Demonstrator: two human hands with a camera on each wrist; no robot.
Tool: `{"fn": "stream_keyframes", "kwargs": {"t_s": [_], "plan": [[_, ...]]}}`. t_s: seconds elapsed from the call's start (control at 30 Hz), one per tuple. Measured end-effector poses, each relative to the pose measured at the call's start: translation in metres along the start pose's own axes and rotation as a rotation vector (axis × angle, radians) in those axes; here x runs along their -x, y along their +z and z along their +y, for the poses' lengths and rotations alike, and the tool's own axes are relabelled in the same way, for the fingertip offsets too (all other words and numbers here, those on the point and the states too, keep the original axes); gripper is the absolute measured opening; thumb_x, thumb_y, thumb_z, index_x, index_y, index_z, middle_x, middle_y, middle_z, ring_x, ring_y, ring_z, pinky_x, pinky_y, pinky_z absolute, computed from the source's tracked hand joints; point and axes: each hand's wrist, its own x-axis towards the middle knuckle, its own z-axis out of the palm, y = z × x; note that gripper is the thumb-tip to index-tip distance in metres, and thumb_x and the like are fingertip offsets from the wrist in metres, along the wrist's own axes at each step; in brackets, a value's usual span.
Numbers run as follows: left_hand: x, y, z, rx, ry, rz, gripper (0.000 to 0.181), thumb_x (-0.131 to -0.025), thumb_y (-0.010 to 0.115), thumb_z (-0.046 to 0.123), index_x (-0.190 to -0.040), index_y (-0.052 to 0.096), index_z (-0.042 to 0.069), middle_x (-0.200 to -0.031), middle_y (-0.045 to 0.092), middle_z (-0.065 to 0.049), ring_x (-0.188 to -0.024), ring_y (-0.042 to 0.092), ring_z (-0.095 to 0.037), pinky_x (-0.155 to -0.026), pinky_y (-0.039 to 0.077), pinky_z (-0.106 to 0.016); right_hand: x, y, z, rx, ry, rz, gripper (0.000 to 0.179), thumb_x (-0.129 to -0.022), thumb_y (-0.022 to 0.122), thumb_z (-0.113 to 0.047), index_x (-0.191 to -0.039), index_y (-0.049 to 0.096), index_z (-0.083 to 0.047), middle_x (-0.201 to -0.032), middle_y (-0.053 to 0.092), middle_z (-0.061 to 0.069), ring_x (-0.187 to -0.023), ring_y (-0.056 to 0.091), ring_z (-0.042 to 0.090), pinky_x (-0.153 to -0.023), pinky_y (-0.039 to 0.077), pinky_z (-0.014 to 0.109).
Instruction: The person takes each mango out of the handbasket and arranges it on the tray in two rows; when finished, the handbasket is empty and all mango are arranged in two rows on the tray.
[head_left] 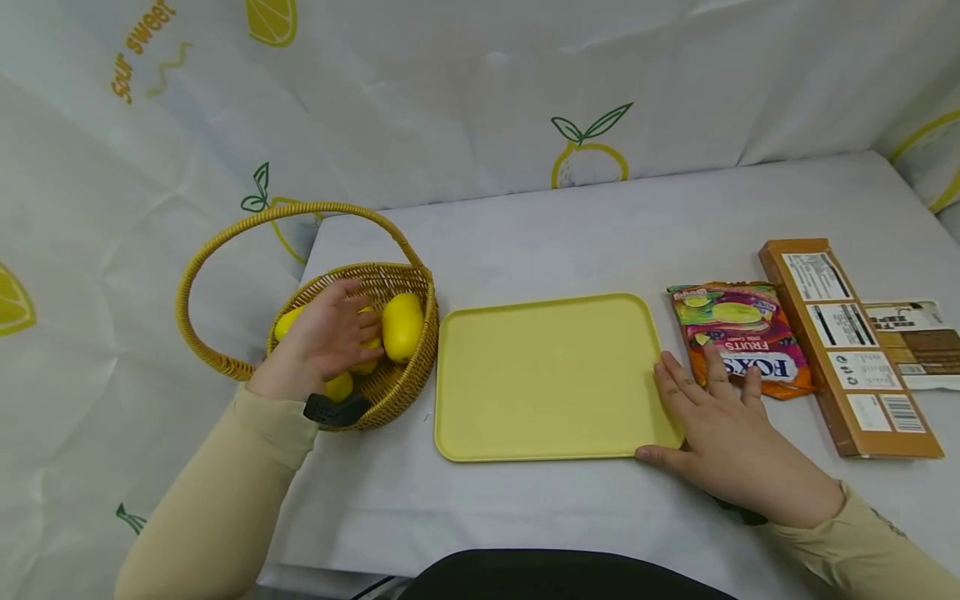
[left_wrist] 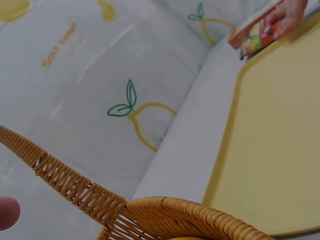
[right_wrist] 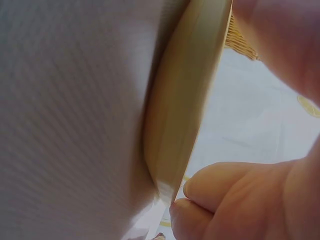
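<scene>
My left hand is over the wicker basket, palm turned toward the right and fingers loosely bent. Several smooth yellow fruits, perhaps lemons, lie in the basket; one yellow fruit shows whole, while the hand partly covers the others. No fruit is seen within the fingers. To the right lies a flat yellow tray. My right hand rests at the tray's right edge with fingers spread, its fingertips touching the rim, as the right wrist view also shows at the tray's side.
A candy bag lies just beyond the right hand's fingers. Beside it are a long brown box and a brown and white packet. The basket's tall handle arches up at the left. A lemon-print cloth hangs behind.
</scene>
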Motion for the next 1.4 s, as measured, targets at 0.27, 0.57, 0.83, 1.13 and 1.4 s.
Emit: {"fn": "stream_keyframes", "kwargs": {"t_s": [0.27,0.57,0.83,1.13,1.4], "plan": [[-0.019,0.003,-0.008,-0.085,-0.003,0.088,0.082,-0.117,0.028,0.046,-0.174,-0.023,0.015,-0.184,-0.018,-0.012,-0.171,-0.015,-0.031,-0.138,-0.001,-0.059,-0.001,-0.001,0.000,-0.011,0.004,-0.008,0.119,-0.094,0.076,-0.070,-0.171,0.028,0.007,-0.180,0.021,0.027,-0.162,-0.021,0.060,-0.113,-0.023,0.087],[-0.024,0.010,-0.021,-0.594,0.041,0.270,0.073,-0.112,0.059,0.022,-0.177,0.025,0.014,-0.185,0.019,-0.012,-0.165,0.029,-0.033,-0.131,0.035,-0.056,-0.001,-0.001,-0.001,-0.012,0.009,-0.008,0.118,-0.094,0.076,-0.070,-0.170,0.029,0.007,-0.179,0.022,0.027,-0.163,-0.019,0.061,-0.113,-0.023,0.087],[-0.034,0.013,-0.032,-1.047,0.139,0.406,0.079,-0.101,0.077,0.025,-0.170,0.041,0.012,-0.165,0.051,-0.021,-0.139,0.052,-0.037,-0.122,0.043,-0.055,-0.002,0.001,0.001,-0.011,0.012,-0.013,0.118,-0.094,0.077,-0.069,-0.171,0.028,0.006,-0.180,0.020,0.026,-0.162,-0.023,0.059,-0.113,-0.024,0.087],[-0.026,0.014,-0.037,-1.034,0.193,0.484,0.080,-0.096,0.080,0.024,-0.168,0.047,0.017,-0.168,0.050,-0.015,-0.138,0.054,-0.036,-0.120,0.044,-0.055,-0.003,0.002,0.000,-0.014,0.013,-0.005,0.119,-0.093,0.078,-0.069,-0.171,0.028,0.006,-0.180,0.022,0.027,-0.162,-0.022,0.060,-0.113,-0.024,0.087],[-0.002,0.017,-0.039,-0.739,0.290,0.539,0.084,-0.096,0.084,0.021,-0.170,0.044,0.028,-0.173,0.045,-0.003,-0.156,0.047,-0.029,-0.125,0.044,-0.054,-0.003,0.003,0.001,-0.004,0.018,-0.003,0.121,-0.091,0.078,-0.071,-0.171,0.029,0.006,-0.180,0.022,0.026,-0.162,-0.019,0.062,-0.111,-0.022,0.090]]}}
